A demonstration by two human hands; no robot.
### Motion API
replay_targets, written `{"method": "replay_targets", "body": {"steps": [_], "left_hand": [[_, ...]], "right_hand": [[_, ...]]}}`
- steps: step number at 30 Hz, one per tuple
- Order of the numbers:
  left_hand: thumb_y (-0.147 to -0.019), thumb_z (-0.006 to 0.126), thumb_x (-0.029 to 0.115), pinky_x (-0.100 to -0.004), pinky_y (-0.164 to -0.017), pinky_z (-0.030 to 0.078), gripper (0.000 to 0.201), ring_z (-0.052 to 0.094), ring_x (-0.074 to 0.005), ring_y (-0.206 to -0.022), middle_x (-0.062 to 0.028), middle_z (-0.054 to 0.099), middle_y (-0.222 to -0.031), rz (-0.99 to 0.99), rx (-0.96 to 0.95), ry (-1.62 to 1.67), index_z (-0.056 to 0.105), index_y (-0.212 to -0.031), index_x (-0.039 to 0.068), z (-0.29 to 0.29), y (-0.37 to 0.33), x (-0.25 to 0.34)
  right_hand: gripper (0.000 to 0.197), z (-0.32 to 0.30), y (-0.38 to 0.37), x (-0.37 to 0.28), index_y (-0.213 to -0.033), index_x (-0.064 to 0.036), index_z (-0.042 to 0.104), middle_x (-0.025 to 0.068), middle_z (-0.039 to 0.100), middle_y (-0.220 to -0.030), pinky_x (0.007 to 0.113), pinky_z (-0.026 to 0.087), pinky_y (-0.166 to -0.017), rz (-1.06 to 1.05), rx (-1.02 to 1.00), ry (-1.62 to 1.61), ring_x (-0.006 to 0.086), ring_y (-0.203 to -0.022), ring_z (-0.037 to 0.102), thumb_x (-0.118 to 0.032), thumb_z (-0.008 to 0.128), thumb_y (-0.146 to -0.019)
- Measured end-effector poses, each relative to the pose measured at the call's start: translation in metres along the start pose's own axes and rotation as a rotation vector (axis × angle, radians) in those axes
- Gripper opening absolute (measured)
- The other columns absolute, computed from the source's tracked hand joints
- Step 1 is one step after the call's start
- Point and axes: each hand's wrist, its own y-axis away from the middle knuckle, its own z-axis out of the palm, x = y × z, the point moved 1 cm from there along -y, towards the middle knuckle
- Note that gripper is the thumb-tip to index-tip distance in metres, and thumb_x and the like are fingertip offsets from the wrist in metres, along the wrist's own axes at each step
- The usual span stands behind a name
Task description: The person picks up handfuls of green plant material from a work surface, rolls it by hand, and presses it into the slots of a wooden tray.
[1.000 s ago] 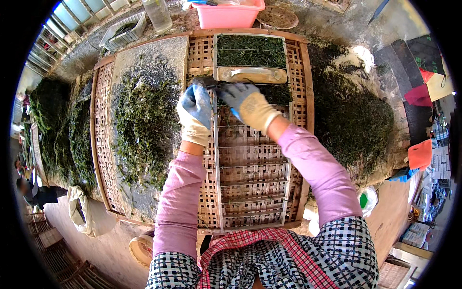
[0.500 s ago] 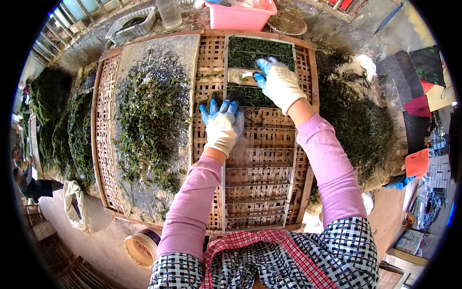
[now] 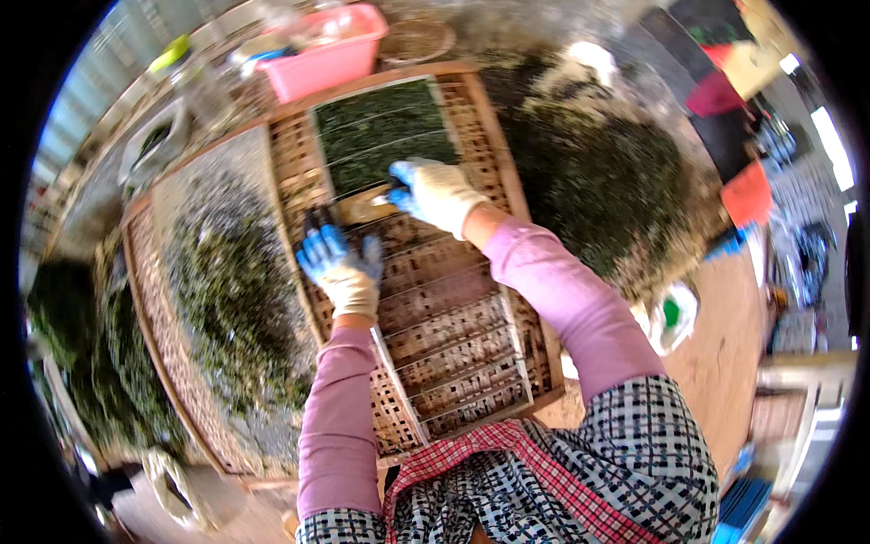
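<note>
My right hand, in a white glove with blue-coated fingers, is closed on the end of a flat wooden pressing board. The board lies across a thin white frame with crossbars, just on the near side of a smooth dark green sheet of seaweed in the far sections. My left hand, gloved the same way, rests by the frame's left rail with fingers spread, holding nothing. Beneath the frame is a woven bamboo rack. Left of it, a grey board bears a loose seaweed heap.
Large seaweed piles lie on the right and at the far left. Behind the rack stand a pink basin, a clear jar with a yellow-green lid and a pale tray. A white container sits at right.
The wooden board has come nearer to me along the frame, and smooth seaweed now covers where it was. Both hands have shifted nearer. The whole view has turned and slid left.
</note>
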Motion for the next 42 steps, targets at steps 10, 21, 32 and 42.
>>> {"method": "replay_targets", "body": {"steps": [10,21,32,42], "left_hand": [[-0.092,0.047,0.064,-0.0534,-0.115,0.03,0.085,0.048,-0.0442,-0.131,-0.0301,0.05,-0.14,0.075,0.025,-0.076,0.041,-0.141,-0.005,0.01,0.0,0.006],[-0.095,0.046,0.057,-0.0534,-0.107,0.041,0.071,0.056,-0.0452,-0.121,-0.029,0.057,-0.132,0.149,0.178,-0.273,0.048,-0.129,-0.005,0.017,-0.003,-0.009],[-0.094,0.053,0.043,-0.0478,-0.109,0.041,0.06,0.055,-0.0455,-0.119,-0.0296,0.059,-0.127,0.115,0.046,-0.298,0.053,-0.128,-0.006,0.0,-0.003,0.023],[-0.095,0.051,0.038,-0.0495,-0.106,0.041,0.06,0.055,-0.0439,-0.118,-0.0262,0.059,-0.128,0.225,0.153,-0.092,0.045,-0.142,0.001,-0.002,-0.008,0.044]], "right_hand": [[0.041,0.016,0.222,0.151,-0.127,-0.0181,0.062,0.0147,0.058,-0.137,0.057,0.038,-0.108,0.455,0.281,0.202,0.0402,-0.126,0.053,-0.028,0.069,-0.087],[0.098,0.001,0.223,0.22,-0.156,-0.0199,0.023,0.0196,0.018,-0.162,0.056,0.018,-0.12,0.961,-0.02,0.09,0.0426,-0.148,0.02,-0.043,0.078,-0.079],[0.084,-0.009,0.191,0.425,-0.152,-0.0162,0.033,0.0227,0.031,-0.156,0.047,0.041,-0.111,1.09,0.246,-0.326,0.0426,-0.136,0.042,-0.022,0.078,-0.082],[0.07,-0.011,0.212,0.472,-0.152,0.0056,0.027,0.0162,0.053,-0.136,0.033,0.043,-0.101,0.6,0.776,-1.632,0.0218,-0.113,0.055,-0.004,0.059,-0.089]]}}
